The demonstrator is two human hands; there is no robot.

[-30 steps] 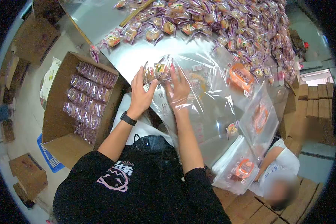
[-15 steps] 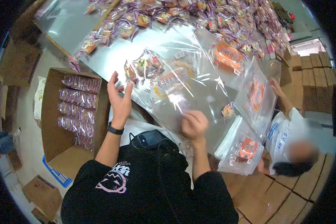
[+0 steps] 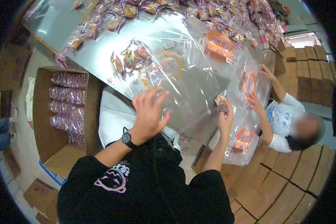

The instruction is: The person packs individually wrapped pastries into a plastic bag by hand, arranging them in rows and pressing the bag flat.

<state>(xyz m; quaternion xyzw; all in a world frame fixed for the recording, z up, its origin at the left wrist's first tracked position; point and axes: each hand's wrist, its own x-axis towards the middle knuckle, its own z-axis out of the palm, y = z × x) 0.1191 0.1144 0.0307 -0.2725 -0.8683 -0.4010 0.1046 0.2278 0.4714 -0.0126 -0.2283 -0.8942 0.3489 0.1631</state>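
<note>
My left hand (image 3: 149, 115) is open, fingers spread, over the near edge of a large clear printed plastic bag (image 3: 179, 89) lying on the metal table. Several small wrapped pastries (image 3: 130, 58) show at the bag's far left part. At the table's right side, my right hand (image 3: 226, 117) has its thumb and fingers closed at the lower edge of a single wrapped pastry (image 3: 220, 99). Just right of it lie more clear bags with orange labels (image 3: 247, 82), where a co-worker's hands (image 3: 255, 102) touch the plastic.
A heap of wrapped pastries (image 3: 220, 18) covers the table's far side. On my left stands an open carton (image 3: 59, 149) holding rows of packets. Cardboard boxes (image 3: 287, 175) are stacked at the right, beside the co-worker (image 3: 283, 119). A blue crate (image 3: 52, 173) shows behind the carton.
My right hand has moved right from the bag's near edge to the single pastry. My left hand has come down and right over the bag. The co-worker's lower hand has risen onto the labelled bags.
</note>
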